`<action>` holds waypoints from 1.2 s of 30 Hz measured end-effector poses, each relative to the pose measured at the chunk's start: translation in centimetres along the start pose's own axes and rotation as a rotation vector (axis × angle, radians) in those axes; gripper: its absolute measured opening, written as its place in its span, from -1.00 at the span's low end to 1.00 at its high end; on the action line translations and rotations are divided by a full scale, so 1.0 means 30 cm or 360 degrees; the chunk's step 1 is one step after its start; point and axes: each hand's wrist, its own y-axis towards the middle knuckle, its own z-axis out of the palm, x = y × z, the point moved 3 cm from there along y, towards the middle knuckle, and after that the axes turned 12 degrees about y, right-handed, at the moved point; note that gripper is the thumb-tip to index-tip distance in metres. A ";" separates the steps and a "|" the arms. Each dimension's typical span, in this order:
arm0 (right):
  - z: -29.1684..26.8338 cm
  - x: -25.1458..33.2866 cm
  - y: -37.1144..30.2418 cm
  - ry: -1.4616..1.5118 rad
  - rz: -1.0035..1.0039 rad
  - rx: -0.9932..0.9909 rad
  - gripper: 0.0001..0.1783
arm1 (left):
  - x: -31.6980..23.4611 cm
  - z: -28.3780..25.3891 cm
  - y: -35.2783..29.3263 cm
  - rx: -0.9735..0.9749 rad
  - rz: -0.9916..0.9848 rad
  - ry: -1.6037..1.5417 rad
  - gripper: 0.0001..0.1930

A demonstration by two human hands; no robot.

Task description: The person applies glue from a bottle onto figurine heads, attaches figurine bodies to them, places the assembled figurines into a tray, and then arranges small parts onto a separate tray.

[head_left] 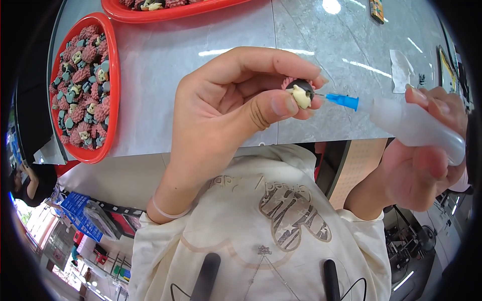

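Note:
Between the thumb and fingers of my left hand (221, 100) is a small figurine head (301, 94) with a cream face, dark hair and a pink textured back. My right hand (427, 150) is wrapped round a translucent white squeeze bottle (416, 128). A blue needle tip (343, 101) is fitted to the bottle's end. Its thin metal needle points left and reaches the figurine's dark part; whether it touches cannot be told. Both hands are raised over the near edge of the table.
A red oval tray (116, 85) full of pink, black and grey-blue figurine pieces stands on the left of the grey table (150, 65). Another red tray (165, 17) lies at the far edge. A white paper piece (400, 70) and a small printed packet (376, 11) lie at the right.

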 end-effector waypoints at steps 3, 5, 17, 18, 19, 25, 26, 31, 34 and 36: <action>-0.001 0.005 -0.005 -0.0002 0.0006 -0.0030 -0.54 | -0.002 0.002 -0.002 0.0019 -0.0024 0.0015 -0.65; 0.000 0.007 -0.005 0.0004 0.0008 -0.0056 -0.54 | -0.008 0.000 -0.006 0.0024 -0.0035 0.0020 -0.65; -0.039 -0.014 -0.052 -0.0097 0.0202 -0.0362 -0.58 | 0.001 0.006 0.001 -0.0006 -0.0048 -0.0011 -0.66; -0.057 -0.034 -0.070 0.0031 0.0377 -0.0486 -0.58 | -0.001 0.009 0.004 0.0003 -0.0051 0.0005 -0.67; -0.070 -0.051 -0.083 0.0158 0.0549 -0.0610 -0.58 | -0.004 0.014 0.006 0.0014 -0.0051 0.0020 -0.67; -0.007 -0.157 -0.081 0.0001 0.0542 -0.0622 -0.66 | 0.007 -0.001 -0.003 -0.0008 -0.0085 0.0062 -0.73; -0.003 -0.175 -0.074 -0.0139 0.0457 -0.0562 -0.64 | 0.012 0.001 -0.004 0.0030 -0.0069 0.0022 -0.73; 0.006 -0.173 -0.078 -0.0412 0.0423 -0.0571 -0.61 | 0.001 0.014 -0.013 -0.0079 -0.0075 0.0132 -0.73; -0.007 -0.175 -0.085 -0.0452 0.0549 -0.0439 -0.58 | 0.000 0.017 -0.009 -0.0086 -0.0079 0.0142 -0.73; -0.040 -0.151 -0.073 -0.0494 0.0549 -0.0354 -0.55 | -0.002 0.019 -0.005 -0.0084 -0.0078 0.0149 -0.73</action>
